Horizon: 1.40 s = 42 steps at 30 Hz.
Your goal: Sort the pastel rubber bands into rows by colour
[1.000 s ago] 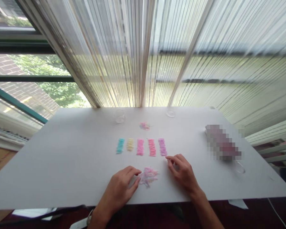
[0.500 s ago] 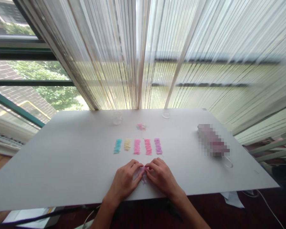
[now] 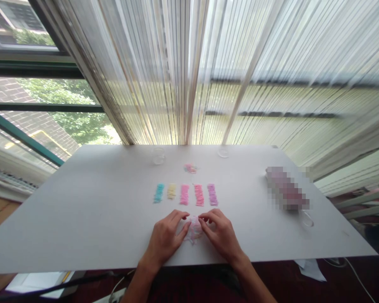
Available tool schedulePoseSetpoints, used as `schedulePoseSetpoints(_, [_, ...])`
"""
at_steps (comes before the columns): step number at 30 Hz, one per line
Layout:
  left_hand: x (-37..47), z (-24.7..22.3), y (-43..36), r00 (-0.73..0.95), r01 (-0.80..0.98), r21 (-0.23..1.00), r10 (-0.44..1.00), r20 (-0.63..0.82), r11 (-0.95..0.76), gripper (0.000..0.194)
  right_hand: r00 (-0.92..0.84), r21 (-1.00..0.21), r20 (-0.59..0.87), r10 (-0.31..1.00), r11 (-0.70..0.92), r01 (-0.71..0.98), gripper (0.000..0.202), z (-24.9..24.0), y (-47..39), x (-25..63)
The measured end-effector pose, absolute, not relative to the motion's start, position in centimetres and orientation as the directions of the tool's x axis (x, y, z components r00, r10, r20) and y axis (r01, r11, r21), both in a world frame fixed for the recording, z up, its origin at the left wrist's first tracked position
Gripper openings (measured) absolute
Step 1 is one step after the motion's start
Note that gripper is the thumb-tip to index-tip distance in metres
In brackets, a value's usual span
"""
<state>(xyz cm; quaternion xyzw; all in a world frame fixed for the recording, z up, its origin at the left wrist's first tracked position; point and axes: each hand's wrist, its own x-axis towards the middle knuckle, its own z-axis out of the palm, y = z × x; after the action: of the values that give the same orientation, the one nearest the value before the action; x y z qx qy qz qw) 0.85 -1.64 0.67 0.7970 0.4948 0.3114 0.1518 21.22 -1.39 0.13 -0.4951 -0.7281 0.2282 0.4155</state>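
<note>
Our counter (image 3: 91, 219) is bearing a lower-centre pile (image 3: 193, 240); left hand (image 3: 167, 232) is gaping, right hand (image 3: 221, 232), grip unclear; careless pinching is risking scatter.

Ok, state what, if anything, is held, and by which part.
Cannot tell: left hand and right hand flank the near pastel pile; anything pinched is too small to see.

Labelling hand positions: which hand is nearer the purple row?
Right. The right hand is just below the purple row in view; the left hand is lower left, farther off.
</note>
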Motion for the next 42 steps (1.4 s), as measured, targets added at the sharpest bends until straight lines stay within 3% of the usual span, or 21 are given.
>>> schedulePoseSetpoints(19, [1.4, 0.4, -0.5, 0.336, 0.508, 0.714, 0.874, 0.351, -0.482, 0.014, -0.193, -0.805, 0.388, 0.901, 0.433, 0.406, 0.007, 0.3, -1.1, 22.0])
schedulePoseSetpoints(35, [1.8, -0.2, 0.1, 0.368, 0.403, 0.783, 0.867, 0.335, -0.473, 0.009, -0.221, -0.778, 0.414, 0.883, 0.47, 0.418, 0.011, -0.4, -1.2, 22.1])
schedulePoseSetpoints(42, [1.5, -0.3, 0.3, 0.351, 0.432, 0.765, 0.87, 0.346, -0.479, 0.007, -0.108, -0.747, 0.39, 0.915, 0.382, 0.544, 0.01, -0.8, 0.0, 25.2])
